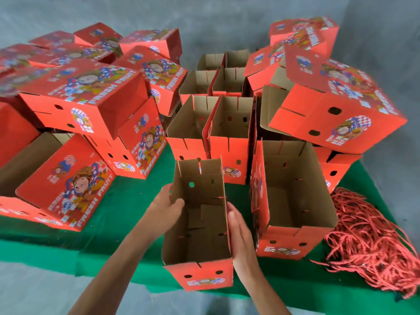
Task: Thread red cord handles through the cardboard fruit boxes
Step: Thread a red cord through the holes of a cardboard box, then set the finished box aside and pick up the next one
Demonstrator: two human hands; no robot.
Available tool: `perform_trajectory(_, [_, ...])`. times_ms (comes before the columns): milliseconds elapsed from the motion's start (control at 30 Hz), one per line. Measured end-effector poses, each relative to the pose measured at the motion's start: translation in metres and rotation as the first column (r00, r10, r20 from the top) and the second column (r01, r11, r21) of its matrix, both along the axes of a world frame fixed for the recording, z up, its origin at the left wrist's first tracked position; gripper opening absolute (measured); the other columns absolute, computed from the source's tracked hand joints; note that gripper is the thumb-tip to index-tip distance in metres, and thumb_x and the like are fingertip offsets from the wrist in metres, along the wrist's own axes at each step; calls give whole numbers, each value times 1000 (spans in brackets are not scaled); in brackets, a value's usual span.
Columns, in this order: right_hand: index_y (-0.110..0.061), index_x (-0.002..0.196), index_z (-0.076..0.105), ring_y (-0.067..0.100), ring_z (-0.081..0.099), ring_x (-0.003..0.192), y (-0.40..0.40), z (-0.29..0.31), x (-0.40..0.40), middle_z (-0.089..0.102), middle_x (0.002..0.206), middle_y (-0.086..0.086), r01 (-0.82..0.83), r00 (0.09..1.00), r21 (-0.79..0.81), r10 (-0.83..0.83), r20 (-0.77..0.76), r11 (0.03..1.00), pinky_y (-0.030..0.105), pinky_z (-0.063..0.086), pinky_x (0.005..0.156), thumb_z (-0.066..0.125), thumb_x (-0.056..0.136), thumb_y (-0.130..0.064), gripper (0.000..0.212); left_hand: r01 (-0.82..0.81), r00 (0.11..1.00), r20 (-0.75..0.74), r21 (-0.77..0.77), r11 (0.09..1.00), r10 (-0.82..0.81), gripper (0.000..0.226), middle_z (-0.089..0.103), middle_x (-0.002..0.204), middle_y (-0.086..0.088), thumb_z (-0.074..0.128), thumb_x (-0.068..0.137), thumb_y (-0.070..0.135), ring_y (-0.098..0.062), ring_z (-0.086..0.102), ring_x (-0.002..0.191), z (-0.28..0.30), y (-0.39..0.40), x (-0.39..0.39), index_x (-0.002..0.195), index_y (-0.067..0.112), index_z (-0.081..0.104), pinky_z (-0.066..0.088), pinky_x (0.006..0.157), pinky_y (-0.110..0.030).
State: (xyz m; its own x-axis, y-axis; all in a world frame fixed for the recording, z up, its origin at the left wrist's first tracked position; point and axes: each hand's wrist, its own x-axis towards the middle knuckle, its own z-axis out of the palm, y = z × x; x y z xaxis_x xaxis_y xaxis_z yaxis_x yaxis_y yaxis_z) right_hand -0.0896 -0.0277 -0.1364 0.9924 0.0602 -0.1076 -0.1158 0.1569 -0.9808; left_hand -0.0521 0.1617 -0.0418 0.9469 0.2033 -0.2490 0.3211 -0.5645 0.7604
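1. Step in hand, as I judge it: setting up an open box [200, 223] for threading. It stands upright on the green desk [127, 201], nearest the person, open top up, with round holes showing in its near red face and far inner wall. No cord can be seen in its holes.
2. The left hand [166, 210] holds the box's left wall near the top: thumb hooked over the rim to the inside, fingers on the outside.
3. The right hand [238, 235] lies against the right wall, fingers fairly straight and together, thumb at the rim. I cannot tell whether it clamps the wall or only steadies it.
4. The cords [368, 237] lie in a loose red heap on the desk to the right, well apart from both hands, beyond a second open box [295, 201].
5. Next move likely calls for the right hand to let go, reach past that box and draw one cord free of the tangle, while the left keeps the box steady.
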Motion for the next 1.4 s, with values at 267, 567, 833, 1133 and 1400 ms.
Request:
perform_trajectory(267, [-71, 136, 32, -21, 26, 136, -21, 28, 32, 30, 147, -41, 92, 995, -166, -97, -19, 982, 3, 25, 103, 34, 97, -74, 39, -35, 999, 19, -107, 994, 37, 29, 51, 65, -3, 40, 102, 12, -15, 47, 57, -5, -31, 56, 79, 11, 58, 33, 48, -24])
perform_trajectory(567, [-46, 159, 21, -3, 6, 153, -9, 84, 41, 10, 167, -25, 290, 931, -770, 18, 363, 568, 32, 7, 124, 39, 94, -70, 71, 19, 998, 55, -190, 982, -9, 35, 56, 71, 0, 38, 107, 29, -15, 55, 68, -10, -42, 83, 86, 14, 62, 42, 58, -25])
perform_trajectory(833, [-32, 155, 42, 7, 39, 146, 135, 138, 148, 44, 159, -11, 89, 843, -717, 330, 424, 692, 27, 31, 116, 54, 104, -49, 55, -234, 901, 332, -165, 958, 277, 40, 61, 134, -3, 53, 101, 26, -18, 64, 109, 30, 86, 97, 138, 14, 56, 49, 87, -28])
perform_trajectory(1133, [-22, 160, 29, 26, 35, 151, 312, 172, 268, 34, 165, 4, -205, 951, -463, 286, 113, 862, 52, 33, 121, 45, 87, -84, 98, -573, 655, 25, -635, 518, 755, 105, 47, 137, -12, 75, 73, 71, -34, 50, 127, 105, 287, 176, 147, 5, 40, 58, 83, -55])
perform_trajectory(1400, [-12, 160, 30, 34, 44, 144, 373, 161, 314, 42, 161, 10, -201, 979, -345, 204, -28, 917, 50, 38, 118, 45, 88, -84, 103, -392, 881, -116, -720, 573, 458, 123, 70, 122, -12, 68, 39, 97, -36, 57, 126, 93, 338, 230, 128, 12, 64, 38, 109, -65])
